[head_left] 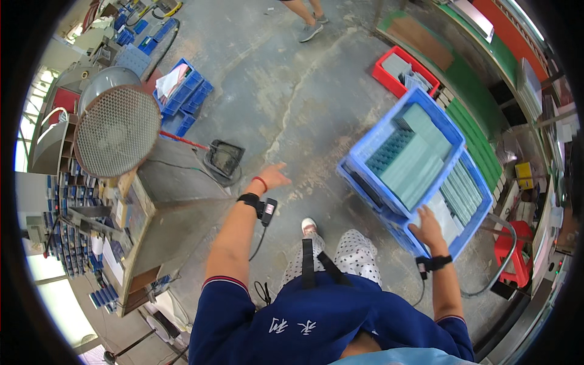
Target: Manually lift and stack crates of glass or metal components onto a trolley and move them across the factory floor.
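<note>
My left hand [273, 176] hangs over the concrete floor with its fingers apart and nothing in it. My right hand [429, 230] is at the near corner of the stacked blue crates, fingers spread; I cannot tell whether it touches the rim. The upper blue crate [406, 207] sits askew on the lower one and holds pale green rectangular pieces [409, 167], with a darker, ribbed group at its left. In the lower blue crate [480, 213], rows of similar green strips [460, 190] show beside a white sheet [445, 214].
A red crate [382, 72] stands beyond the blue ones. At left are a workbench [176, 201], a round mesh-covered fan [115, 131], a dustpan [225, 159] and stacked blue bins [182, 91]. A red stool [512, 252] and a grey hose [514, 243] lie at right. Another person's legs [304, 15] show far ahead.
</note>
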### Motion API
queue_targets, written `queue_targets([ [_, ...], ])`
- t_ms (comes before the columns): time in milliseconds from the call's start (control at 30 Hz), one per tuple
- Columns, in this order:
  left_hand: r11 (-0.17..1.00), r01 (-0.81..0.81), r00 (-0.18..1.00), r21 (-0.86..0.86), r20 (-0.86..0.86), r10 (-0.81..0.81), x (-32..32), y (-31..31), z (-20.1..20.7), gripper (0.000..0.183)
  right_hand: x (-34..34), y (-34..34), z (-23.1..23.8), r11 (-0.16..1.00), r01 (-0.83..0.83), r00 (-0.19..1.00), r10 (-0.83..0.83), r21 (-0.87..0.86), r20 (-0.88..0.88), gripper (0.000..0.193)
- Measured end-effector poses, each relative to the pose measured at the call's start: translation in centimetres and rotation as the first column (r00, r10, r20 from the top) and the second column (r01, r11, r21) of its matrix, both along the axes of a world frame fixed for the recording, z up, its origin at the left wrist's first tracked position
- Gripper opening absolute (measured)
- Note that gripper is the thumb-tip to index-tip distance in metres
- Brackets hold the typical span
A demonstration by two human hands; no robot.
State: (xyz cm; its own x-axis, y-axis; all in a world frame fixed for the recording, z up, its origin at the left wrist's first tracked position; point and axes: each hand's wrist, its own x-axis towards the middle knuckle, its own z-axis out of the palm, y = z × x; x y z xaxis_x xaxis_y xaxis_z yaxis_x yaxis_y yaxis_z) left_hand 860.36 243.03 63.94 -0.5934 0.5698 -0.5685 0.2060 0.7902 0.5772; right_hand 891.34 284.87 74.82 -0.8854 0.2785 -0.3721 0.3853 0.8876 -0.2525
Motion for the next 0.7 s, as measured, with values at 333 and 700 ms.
queue_targets([
  [333, 0.992, -0.042, 0.988, 0.123, 0.151, 0.023, -20.3, 4.4, 1.0, 0.062, -18.6, -5.3, -0.1, 0.989, -0.011, 0.998, 0.02, -0.149, 0.055, 0.04],
  [700, 0.73, -0.683, 0.634, -0.027, 0.474, 0.611, -47.4, -6.7, -2.2, 0.039, -51.9, -8.5, 8.0, 0.786, -0.002, 0.989, 0.093, -0.619, 0.114, 0.04],
])
